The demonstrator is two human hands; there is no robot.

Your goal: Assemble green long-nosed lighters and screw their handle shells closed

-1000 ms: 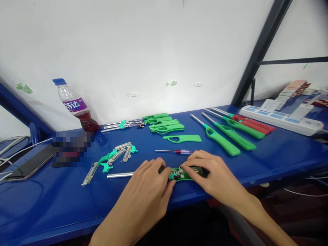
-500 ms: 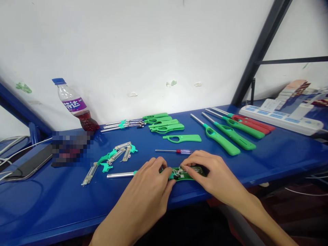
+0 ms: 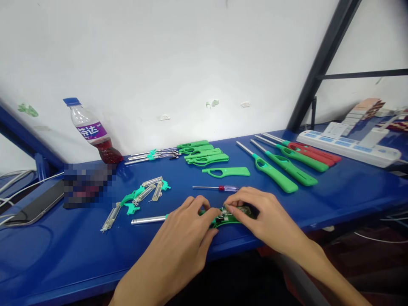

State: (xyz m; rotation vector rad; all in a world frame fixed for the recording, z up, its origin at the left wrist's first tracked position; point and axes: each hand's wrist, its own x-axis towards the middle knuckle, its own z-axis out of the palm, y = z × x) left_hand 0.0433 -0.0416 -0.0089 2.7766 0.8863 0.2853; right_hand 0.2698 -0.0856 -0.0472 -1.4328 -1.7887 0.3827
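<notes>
An opened green stick lighter (image 3: 234, 219) lies near the front of the blue table, its metal tube (image 3: 148, 220) pointing left. Its inner parts and a clear fuel tank (image 3: 245, 210) show in the handle shell. Over the trigger area, my left hand (image 3: 188, 229) is closed around the lighter, with the index finger reaching in among the inner parts. My right hand (image 3: 255, 212) is closed, its thumb and index finger pinching at the tank's front end. Fingers hide part of the inside. Just behind lies a screwdriver (image 3: 216, 188) with a clear purple handle.
Loose clear tanks (image 3: 145, 192) and teal triggers (image 3: 132, 208) lie left. Metal tubes (image 3: 153, 156) and green handle shells (image 3: 207, 159) sit at the back. Whole lighters (image 3: 277, 172), some red, and a power strip (image 3: 350, 146) are right. A bottle (image 3: 92, 129) and phone (image 3: 36, 204) stand left.
My left thumb and index finger have shifted slightly right, onto the lighter's inner parts. My right hand stays nearly in place. The view has moved only a little.
</notes>
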